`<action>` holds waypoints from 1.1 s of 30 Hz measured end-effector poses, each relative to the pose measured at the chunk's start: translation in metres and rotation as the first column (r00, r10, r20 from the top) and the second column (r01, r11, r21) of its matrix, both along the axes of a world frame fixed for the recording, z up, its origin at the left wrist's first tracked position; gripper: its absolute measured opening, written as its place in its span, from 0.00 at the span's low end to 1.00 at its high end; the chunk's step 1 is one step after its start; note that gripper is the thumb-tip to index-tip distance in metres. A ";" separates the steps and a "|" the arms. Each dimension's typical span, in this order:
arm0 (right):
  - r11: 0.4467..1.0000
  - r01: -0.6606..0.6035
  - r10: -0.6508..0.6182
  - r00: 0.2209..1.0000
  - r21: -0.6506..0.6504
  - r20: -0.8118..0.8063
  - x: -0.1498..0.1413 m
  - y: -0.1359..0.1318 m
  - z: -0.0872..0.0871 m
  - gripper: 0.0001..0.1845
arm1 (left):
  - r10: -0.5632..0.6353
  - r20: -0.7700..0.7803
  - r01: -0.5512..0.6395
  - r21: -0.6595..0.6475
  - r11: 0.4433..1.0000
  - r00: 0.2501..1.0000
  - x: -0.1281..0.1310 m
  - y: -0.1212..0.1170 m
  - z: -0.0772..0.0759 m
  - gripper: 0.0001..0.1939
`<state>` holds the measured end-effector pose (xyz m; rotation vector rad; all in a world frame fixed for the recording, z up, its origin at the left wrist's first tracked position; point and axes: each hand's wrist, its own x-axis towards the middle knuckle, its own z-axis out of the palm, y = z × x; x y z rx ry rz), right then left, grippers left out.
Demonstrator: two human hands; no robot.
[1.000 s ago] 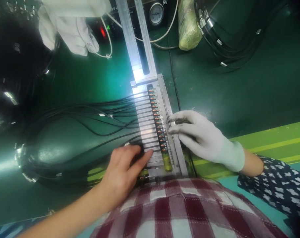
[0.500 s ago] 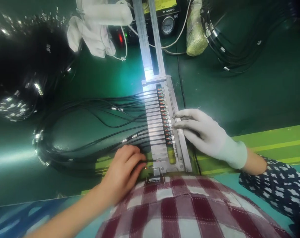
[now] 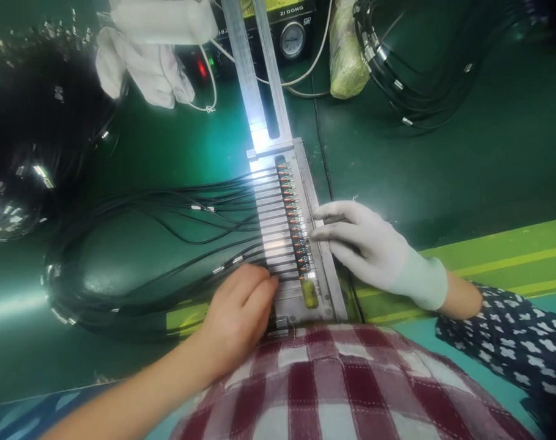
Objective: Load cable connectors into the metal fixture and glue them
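A metal slotted fixture [image 3: 274, 235] lies before me, with several black cables [image 3: 227, 186] side by side in its grooves. Their ends, with small orange wires and metal tips, line up over a dark slot. My bare left hand [image 3: 241, 311] is closed at the lower left edge of the fixture, thumb and forefinger pinching a black cable in one of the lower grooves. The other fingers are curled under and partly hidden. My right hand [image 3: 378, 247], in a white glove, has its fingers apart, with the fingertips touching the fixture's right rail [image 3: 321, 244].
A black box with a gauge [image 3: 292, 40] stands behind the fixture's long metal arms [image 3: 248, 79]. White gloves [image 3: 144, 73] lie at back left beside a heap of black cables [image 3: 25, 122]. A wrapped yellowish roll [image 3: 348, 61] and coiled cables [image 3: 410, 91] sit at back right.
My left hand has moved up and right along the fixture's left edge, bringing the cable into a lower groove. My right hand stays at the rail. The whole view has shifted slightly.
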<state>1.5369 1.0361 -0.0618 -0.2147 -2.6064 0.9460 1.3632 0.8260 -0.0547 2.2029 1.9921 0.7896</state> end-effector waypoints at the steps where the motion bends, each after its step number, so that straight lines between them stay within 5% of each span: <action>1: 1.000 0.001 -0.001 1.000 -0.006 -0.001 0.000 0.000 0.000 0.15 | -0.015 -0.008 0.015 -0.002 1.000 1.000 0.000 0.000 0.000 0.08; 7: 1.000 0.000 0.000 1.000 -0.019 -0.010 -0.001 0.000 0.001 0.13 | -0.113 -0.041 0.113 -0.001 0.994 0.993 -0.001 0.002 0.005 0.06; 13: 0.999 0.000 0.000 1.000 -0.040 -0.006 -0.001 0.001 -0.002 0.13 | -0.226 0.048 0.226 -0.008 0.974 0.973 -0.009 0.001 -0.001 0.14; 20: 0.999 0.000 0.000 1.000 -0.048 -0.012 -0.001 0.003 0.000 0.13 | -0.131 -0.108 0.117 -0.133 0.984 0.985 -0.011 -0.017 -0.007 0.23; 23: 0.999 -0.001 0.001 1.000 -0.035 -0.002 0.000 0.002 0.001 0.13 | -0.124 0.005 0.123 -0.168 0.978 0.992 -0.015 -0.020 -0.003 0.23; 27: 1.000 -0.007 0.007 1.000 -0.002 0.011 0.002 -0.002 0.001 0.13 | 0.020 0.244 0.036 -0.222 0.974 0.970 -0.021 -0.033 0.007 0.17; 33: 1.000 0.014 -0.013 0.998 -0.014 0.054 0.002 -0.006 0.003 0.13 | 0.200 0.133 -0.158 -0.273 0.949 0.971 -0.018 -0.063 0.015 0.06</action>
